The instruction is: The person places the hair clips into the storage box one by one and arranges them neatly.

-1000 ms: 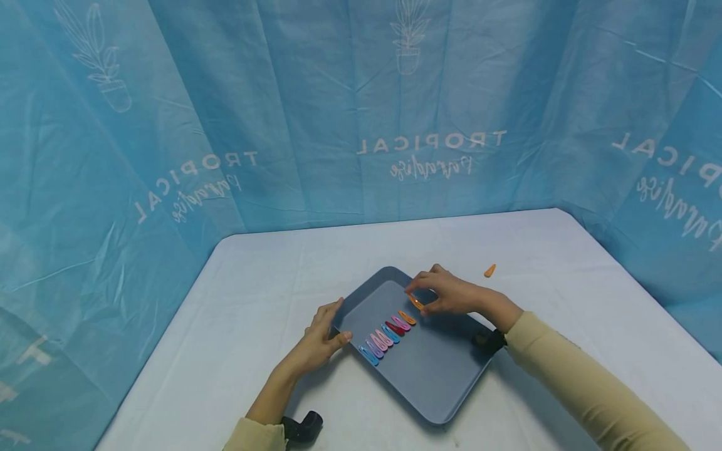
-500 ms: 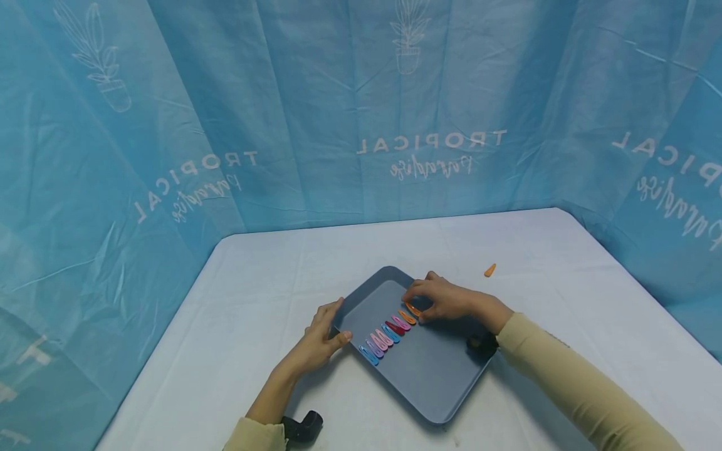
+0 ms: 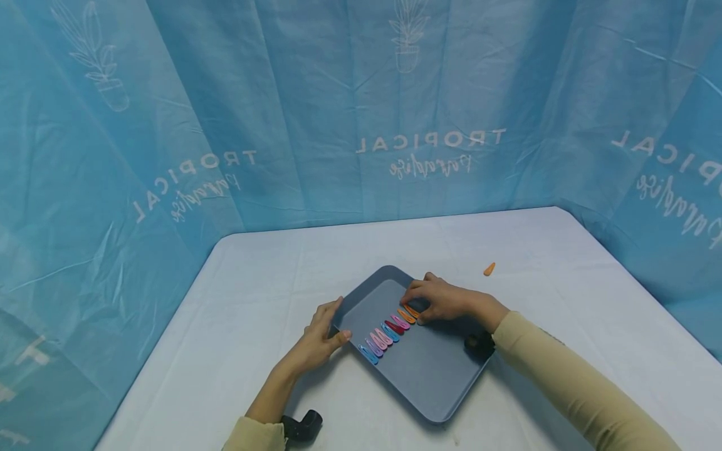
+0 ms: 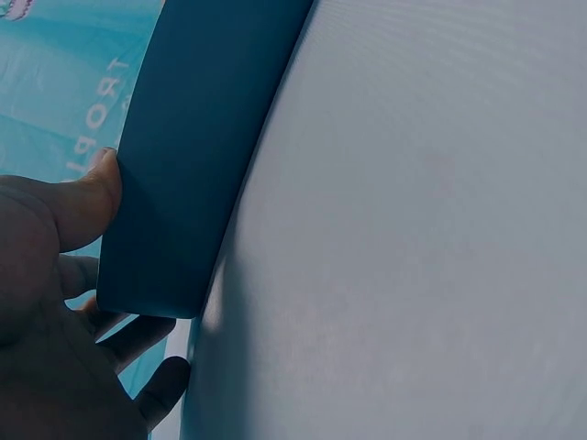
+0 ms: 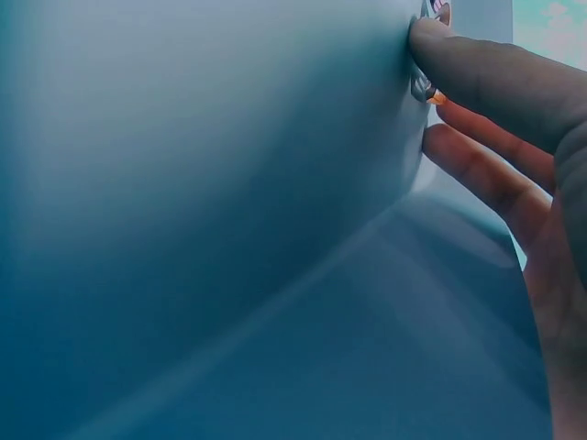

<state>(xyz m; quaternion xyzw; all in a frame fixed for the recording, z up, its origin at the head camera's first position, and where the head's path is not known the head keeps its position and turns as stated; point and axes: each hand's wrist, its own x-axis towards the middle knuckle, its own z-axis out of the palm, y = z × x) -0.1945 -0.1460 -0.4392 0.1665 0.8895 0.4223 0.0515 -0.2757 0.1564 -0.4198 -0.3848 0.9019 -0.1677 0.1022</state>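
Note:
A grey rectangular tray lies at an angle on the table. Across it runs a slanting row of snap hair clips: a blue clip at the near end, then purple, pink, blue, red and pink ones, and an orange clip. My right hand is low over the tray, pinching another orange hair clip beside that one; the fingers partly cover it. At the tray's left corner rests my left hand, thumb and spread fingers touching either side; the left wrist view shows the thumb against the wall.
One more orange hair clip lies on the white tablecloth, beyond the tray to the right. Blue printed curtains stand around the table's back and sides. A black wrist camera is on the left wrist.
My right hand has lowered the orange hair clip and brought it left, close against the orange clip ending the row. The left hand and the tray have stayed where they were.

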